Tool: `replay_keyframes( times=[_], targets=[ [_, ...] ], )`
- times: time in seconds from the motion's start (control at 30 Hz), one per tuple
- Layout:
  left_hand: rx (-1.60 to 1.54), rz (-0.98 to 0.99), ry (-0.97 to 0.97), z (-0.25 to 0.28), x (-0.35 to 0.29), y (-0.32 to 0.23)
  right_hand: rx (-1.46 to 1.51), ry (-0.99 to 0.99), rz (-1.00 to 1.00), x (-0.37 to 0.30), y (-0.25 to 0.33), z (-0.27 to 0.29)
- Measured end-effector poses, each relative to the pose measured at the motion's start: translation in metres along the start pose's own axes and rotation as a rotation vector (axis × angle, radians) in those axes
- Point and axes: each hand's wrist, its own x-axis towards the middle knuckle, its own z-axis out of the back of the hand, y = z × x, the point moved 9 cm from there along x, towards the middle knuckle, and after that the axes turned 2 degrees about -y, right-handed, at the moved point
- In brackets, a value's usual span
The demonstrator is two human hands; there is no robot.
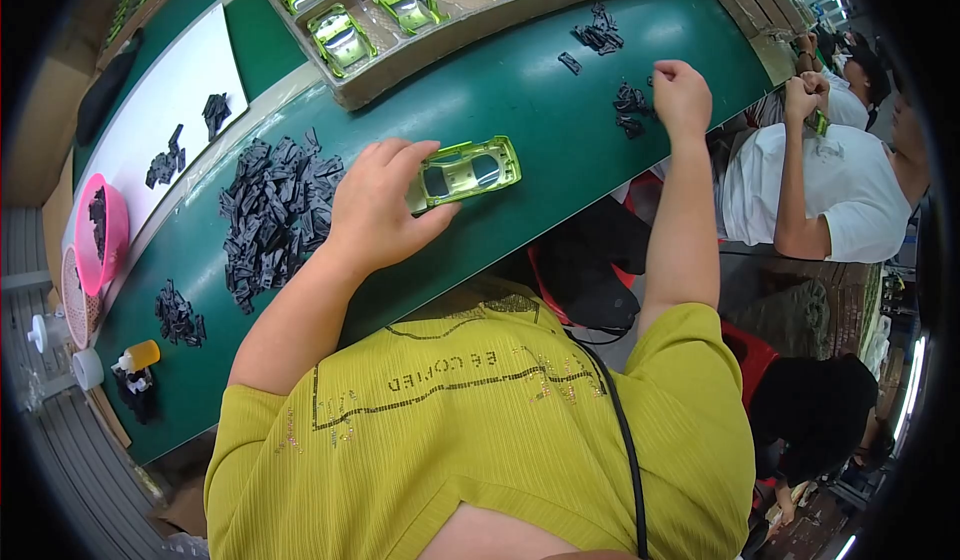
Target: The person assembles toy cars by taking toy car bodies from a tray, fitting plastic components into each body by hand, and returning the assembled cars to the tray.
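My left hand (375, 205) is closed around the rear end of a bright green toy car body (470, 172), thumb on the near side and fingers on the far side. The car body rests on or just over the green tabletop. To the right, my right hand (683, 100) is curled with its fingertips together, beside a small cluster of black plastic parts (630, 105). Whether a part sits between those fingertips is hidden. Another small group of black parts (600, 32) lies farther away. Left of my left hand spreads a large heap of black parts (280, 210).
A cardboard tray (400, 58) with several green car bodies stands at the far side. On the left are a white board (195, 70), a pink basket (118, 230) and a yellow bottle (140, 357). Other people in white shirts (840, 200) sit along the right.
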Motion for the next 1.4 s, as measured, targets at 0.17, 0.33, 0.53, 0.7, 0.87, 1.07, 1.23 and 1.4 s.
replay_keyframes(
  times=[0.17, 0.33, 0.53, 0.7, 0.87, 1.07, 1.23, 1.4],
  targets=[
    [0.001, -0.012, 0.002, -0.002, 0.001, 0.002, -0.3, 0.048, 0.354, 0.006, 0.0, -0.012],
    [0.002, 0.034, 0.024, -0.001, -0.002, 0.006, -0.533, 0.252, 0.707, 0.003, 0.027, -0.032],
    [-0.078, 0.049, -0.026, -0.001, -0.001, 0.011, -0.373, 0.113, 0.592, 0.024, 0.021, -0.022],
    [-0.18, 0.108, 0.002, -0.011, 0.003, 0.023, 0.331, 0.316, 0.195, 0.011, 0.023, -0.002],
    [-0.228, 0.24, 0.017, -0.009, -0.004, 0.037, 1.243, 0.76, 0.179, -0.098, 0.13, -0.009],
    [-0.288, 0.283, 0.072, -0.013, -0.004, 0.04, 1.245, 0.846, 0.192, -0.174, 0.181, -0.028],
    [-0.416, 0.334, 0.128, -0.022, -0.005, 0.046, 0.998, 0.708, 0.446, -0.19, 0.199, -0.027],
    [-0.498, 0.388, 0.137, -0.024, -0.006, 0.048, 0.89, 0.541, 0.581, -0.198, 0.203, -0.027]
  ],
)
